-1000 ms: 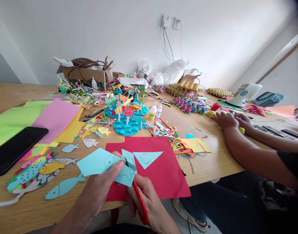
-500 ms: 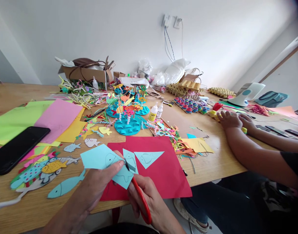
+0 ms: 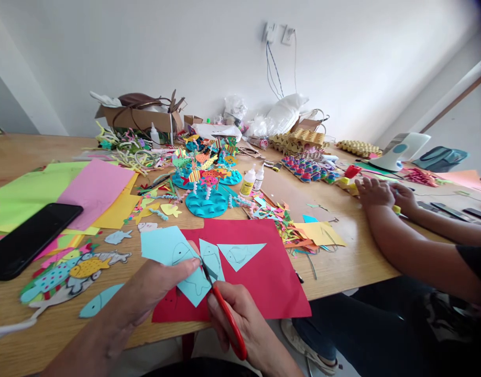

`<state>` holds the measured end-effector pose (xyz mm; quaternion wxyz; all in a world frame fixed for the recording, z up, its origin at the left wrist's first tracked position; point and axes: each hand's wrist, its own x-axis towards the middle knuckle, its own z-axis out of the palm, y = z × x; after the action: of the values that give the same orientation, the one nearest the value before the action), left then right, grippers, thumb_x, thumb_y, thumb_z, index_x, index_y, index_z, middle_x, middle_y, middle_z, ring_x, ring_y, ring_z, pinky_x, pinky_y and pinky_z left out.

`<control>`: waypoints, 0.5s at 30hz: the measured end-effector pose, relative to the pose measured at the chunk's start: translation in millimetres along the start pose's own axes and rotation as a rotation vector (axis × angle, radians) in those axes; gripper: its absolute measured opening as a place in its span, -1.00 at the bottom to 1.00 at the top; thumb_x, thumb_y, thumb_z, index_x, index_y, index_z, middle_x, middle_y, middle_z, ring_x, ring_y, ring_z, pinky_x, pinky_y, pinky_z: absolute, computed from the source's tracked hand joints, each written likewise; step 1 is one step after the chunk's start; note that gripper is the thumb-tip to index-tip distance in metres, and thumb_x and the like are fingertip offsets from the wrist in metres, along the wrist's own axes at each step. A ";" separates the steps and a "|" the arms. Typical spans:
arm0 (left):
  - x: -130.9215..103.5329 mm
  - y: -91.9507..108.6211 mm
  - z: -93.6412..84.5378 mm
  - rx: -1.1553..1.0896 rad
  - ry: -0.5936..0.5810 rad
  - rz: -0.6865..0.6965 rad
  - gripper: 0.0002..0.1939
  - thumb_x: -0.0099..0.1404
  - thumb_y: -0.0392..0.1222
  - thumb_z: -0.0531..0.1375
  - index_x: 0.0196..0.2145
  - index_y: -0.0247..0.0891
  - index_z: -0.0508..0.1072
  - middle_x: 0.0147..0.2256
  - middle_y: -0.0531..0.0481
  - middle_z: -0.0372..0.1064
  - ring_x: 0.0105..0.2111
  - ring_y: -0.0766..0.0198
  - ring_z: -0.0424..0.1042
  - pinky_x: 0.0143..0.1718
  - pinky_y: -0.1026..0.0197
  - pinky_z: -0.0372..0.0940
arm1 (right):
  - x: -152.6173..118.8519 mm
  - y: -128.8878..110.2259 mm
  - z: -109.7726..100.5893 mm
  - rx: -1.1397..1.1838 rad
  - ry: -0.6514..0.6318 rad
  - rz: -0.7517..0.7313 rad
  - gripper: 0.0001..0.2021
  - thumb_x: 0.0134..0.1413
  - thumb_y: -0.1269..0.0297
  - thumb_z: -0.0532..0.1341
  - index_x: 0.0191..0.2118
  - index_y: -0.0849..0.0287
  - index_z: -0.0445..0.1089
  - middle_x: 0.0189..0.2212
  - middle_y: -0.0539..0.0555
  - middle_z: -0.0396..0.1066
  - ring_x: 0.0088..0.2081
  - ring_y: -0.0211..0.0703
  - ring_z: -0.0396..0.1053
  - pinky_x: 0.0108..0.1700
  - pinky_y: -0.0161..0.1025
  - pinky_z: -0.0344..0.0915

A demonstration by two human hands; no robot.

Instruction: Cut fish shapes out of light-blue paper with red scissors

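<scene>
My left hand (image 3: 162, 285) pinches a light blue sheet of paper (image 3: 157, 245) with a fish outline drawn on it. In my right hand (image 3: 240, 314) is a pair of red-handled scissors (image 3: 229, 317); the dark blades lie at the paper's right edge, close to my left thumb. Under both hands a red sheet (image 3: 270, 272) spreads over the table's front edge. On it rest two light blue paper pieces: a triangle (image 3: 240, 255) with a pencilled fish and a narrower piece (image 3: 211, 256), partly behind the blades.
Cut-out paper fish (image 3: 89, 268) and a black phone (image 3: 32, 238) lie left, beside coloured sheets (image 3: 95, 193). Blue bases with paper fish (image 3: 207, 203), glue bottles (image 3: 247, 181) and paper scraps (image 3: 282, 225) stand beyond. At right, another person's hands (image 3: 374, 192) work near painted egg cartons (image 3: 307, 168).
The light blue sheet has turned slightly and shifted right in my left hand. My left forearm now covers more of the blue fish on the table. The scissors have barely moved.
</scene>
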<state>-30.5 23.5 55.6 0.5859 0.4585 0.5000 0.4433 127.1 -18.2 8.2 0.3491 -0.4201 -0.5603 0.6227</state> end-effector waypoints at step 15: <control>-1.9 -5.8 -0.5 -0.102 -0.003 -0.009 -0.83 -0.01 -0.13 0.33 -0.62 -0.20 0.45 -0.55 0.06 0.46 -0.51 0.19 0.36 -0.30 0.15 0.31 | -0.4 1.3 1.4 -0.018 0.032 0.010 -0.51 0.17 -0.13 0.03 -0.58 0.17 0.09 -0.73 -0.15 -0.04 -0.67 -0.40 -0.05 -0.65 -0.42 -0.09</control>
<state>-30.8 20.6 50.2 0.6114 0.4263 0.4779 0.4648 126.0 -19.3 7.1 0.3509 -0.4358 -0.5583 0.6126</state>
